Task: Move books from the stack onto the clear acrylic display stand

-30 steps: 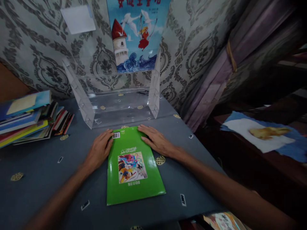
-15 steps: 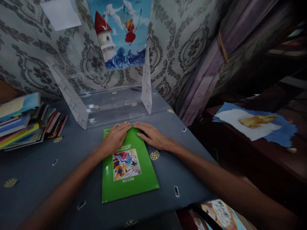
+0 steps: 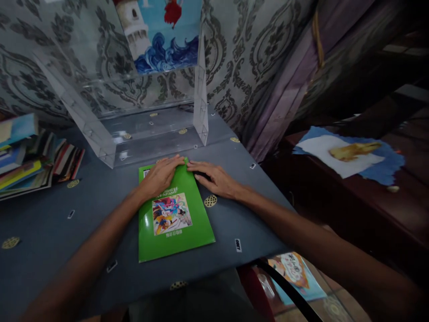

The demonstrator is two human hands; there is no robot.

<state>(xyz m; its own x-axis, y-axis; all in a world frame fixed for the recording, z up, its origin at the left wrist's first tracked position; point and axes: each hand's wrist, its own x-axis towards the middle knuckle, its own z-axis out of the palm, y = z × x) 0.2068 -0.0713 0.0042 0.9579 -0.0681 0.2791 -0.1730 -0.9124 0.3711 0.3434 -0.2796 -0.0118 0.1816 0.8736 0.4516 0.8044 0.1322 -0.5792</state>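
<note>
Green book [image 3: 174, 212], hands [image 3: 161, 176] closer than before

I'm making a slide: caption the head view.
Left hand on a green book, right hand at its far corner, clear stand beyond.

Background: patterned wallpaper [image 3: 264, 40] and a purple curtain [image 3: 290, 105] gathered by a tan tie [image 3: 317, 38]. Right: a blue and white sheet [image 3: 385, 170], bearing a brown shape [image 3: 353, 152], on a dark red surface [image 3: 355, 197]. Lower right: a colourful book [image 3: 298, 286].
</note>
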